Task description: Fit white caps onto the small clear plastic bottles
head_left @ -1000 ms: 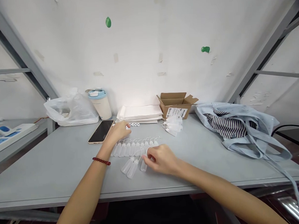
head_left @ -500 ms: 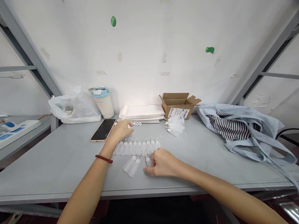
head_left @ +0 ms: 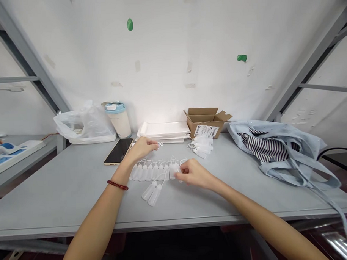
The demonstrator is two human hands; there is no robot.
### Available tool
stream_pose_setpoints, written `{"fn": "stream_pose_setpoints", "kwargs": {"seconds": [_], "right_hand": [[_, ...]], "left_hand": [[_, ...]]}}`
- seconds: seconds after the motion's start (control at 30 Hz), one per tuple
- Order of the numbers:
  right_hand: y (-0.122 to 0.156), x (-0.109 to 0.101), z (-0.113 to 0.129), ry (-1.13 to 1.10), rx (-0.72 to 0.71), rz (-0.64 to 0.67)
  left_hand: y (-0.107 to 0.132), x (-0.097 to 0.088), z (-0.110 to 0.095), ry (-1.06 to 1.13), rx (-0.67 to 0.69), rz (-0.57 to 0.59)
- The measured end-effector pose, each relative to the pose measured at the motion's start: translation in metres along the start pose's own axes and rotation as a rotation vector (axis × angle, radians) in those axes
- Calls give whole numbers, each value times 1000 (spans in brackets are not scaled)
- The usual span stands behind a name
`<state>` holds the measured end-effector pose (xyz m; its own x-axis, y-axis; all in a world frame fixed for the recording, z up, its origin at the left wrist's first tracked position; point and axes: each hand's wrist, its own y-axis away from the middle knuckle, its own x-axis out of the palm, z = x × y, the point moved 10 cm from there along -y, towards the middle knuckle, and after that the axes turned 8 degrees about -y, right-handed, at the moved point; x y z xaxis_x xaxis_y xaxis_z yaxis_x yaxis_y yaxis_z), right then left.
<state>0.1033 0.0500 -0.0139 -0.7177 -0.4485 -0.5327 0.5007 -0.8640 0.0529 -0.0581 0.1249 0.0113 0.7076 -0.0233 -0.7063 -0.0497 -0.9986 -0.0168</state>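
My right hand [head_left: 195, 174] pinches a small translucent squeeze bottle [head_left: 173, 170], upright at the right end of a row of similar bottles [head_left: 148, 172]. Thin strings or tubes rise from their tops. Below the row, two more bottles [head_left: 152, 193] lie tilted on the table. Behind the row, my left hand [head_left: 144, 147], with a red bead bracelet at the wrist, has its fingertips pressed together beside small white rings [head_left: 160, 144]. Whatever those fingers may hold is hidden.
On the grey table [head_left: 79, 197] lie a phone [head_left: 119, 151] and a pile of white envelopes or sheets [head_left: 164, 130]. Further back stand a lidded cup [head_left: 119, 120], a plastic bag [head_left: 86, 125] and an open carton [head_left: 204, 123]. More bottles [head_left: 201, 146] lie before it; a cloth bag [head_left: 276, 149] sits right.
My right hand has moved up and slightly right, bringing a bottle from in front of the row to its right end. My left hand has shifted slightly right toward the white rings.
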Motion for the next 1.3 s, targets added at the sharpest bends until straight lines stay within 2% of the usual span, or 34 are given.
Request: {"fn": "stream_pose_setpoints", "kwargs": {"seconds": [0.1,0.2,0.33,0.5,0.73,1.07,1.17,1.3], "right_hand": [[-2,-16,2,-164,-8,-77],[-4,-25,7,-342,-72,-112],[-8,-22,4,-549,-87,-58],[-11,-19,1,-749,-108,-11],[-14,-19,-3,-831,-58,4],[-17,-25,-16,-616,35,-60],[-17,-27,-13,-525,-7,-72],[-13,-39,-4,-317,-114,-176]], "left_hand": [[6,4,-10,186,13,48],[8,16,-19,404,58,138],[15,41,-40,714,127,314],[27,57,-62,868,186,373],[26,60,-62,838,196,352],[27,55,-62,536,249,254],[28,54,-62,511,238,251],[27,52,-61,523,221,244]]}}
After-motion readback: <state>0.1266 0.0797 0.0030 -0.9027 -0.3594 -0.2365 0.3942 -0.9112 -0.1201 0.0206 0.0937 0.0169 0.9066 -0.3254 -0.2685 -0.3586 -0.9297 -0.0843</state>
